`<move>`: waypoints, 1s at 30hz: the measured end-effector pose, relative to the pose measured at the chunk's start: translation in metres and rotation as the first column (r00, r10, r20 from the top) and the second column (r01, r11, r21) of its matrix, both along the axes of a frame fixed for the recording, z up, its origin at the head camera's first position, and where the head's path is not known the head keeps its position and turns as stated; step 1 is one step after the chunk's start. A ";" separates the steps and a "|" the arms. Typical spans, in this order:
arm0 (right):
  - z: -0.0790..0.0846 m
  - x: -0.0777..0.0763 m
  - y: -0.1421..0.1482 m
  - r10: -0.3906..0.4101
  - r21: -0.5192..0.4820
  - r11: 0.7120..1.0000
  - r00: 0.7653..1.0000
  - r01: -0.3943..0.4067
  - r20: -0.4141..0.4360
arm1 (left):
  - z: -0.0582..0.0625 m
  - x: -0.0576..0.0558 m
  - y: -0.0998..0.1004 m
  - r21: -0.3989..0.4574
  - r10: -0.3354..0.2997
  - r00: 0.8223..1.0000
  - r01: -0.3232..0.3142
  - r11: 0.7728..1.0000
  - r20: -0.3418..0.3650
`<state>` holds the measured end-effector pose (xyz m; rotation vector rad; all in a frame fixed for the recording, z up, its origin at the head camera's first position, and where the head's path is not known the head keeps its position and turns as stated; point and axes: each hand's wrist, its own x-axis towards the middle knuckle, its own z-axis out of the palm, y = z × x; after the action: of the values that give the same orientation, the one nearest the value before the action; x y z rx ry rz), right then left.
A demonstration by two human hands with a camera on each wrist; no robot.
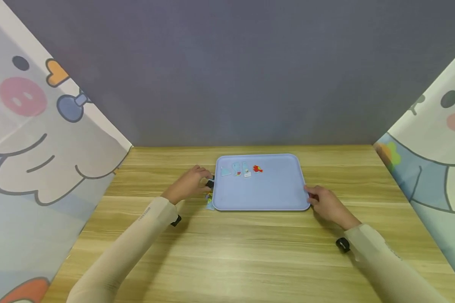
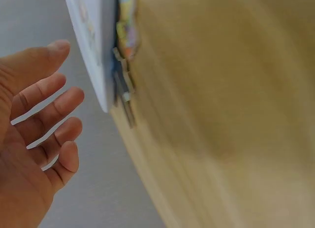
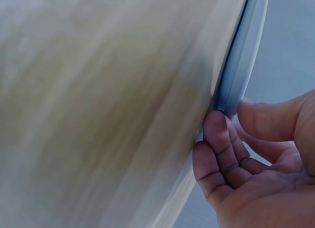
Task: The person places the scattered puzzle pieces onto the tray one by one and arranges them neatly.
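A light blue tray (image 1: 265, 191) lies on the wooden table, with several small flat pieces near its upper left corner. Among them are a light blue piece (image 1: 226, 171) and a red and yellow piece (image 1: 258, 168). My right hand (image 1: 326, 204) pinches the tray's lower right edge between thumb and fingers, as the right wrist view also shows. Just left of the tray, my left hand (image 1: 189, 183) has loosely bent, spread fingers and holds nothing. Beside its fingertips, a black piece (image 1: 210, 184) and colourful pieces (image 1: 210, 198) stick out partly from under the tray's left edge.
The wooden table (image 1: 227, 261) extends around the tray. A grey panel (image 1: 250, 75) stands behind it, and cartoon-printed panels rise at the left (image 1: 34, 139) and right (image 1: 447, 139).
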<state>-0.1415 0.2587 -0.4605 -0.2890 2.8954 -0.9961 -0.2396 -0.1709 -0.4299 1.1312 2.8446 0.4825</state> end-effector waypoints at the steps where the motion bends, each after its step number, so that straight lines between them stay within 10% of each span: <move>1: 0.000 0.000 0.000 0.000 0.001 1.000 1.000 0.000 0.002 | -0.002 0.003 -0.002 -0.003 0.004 1.000 -0.004 1.000 0.015; 14: 0.002 0.001 0.003 0.013 0.001 1.000 1.000 -0.013 -0.008 | -0.028 0.023 -0.009 0.014 -0.012 0.997 0.011 1.000 0.074; 30: 0.001 0.001 0.001 0.018 -0.001 1.000 1.000 -0.018 -0.013 | -0.026 0.028 -0.010 -0.054 -0.014 0.999 0.016 0.998 0.042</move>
<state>-0.1404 0.2593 -0.4598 -0.3227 2.8980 -0.9973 -0.2119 -0.1807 -0.4560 1.1195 2.7934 0.4204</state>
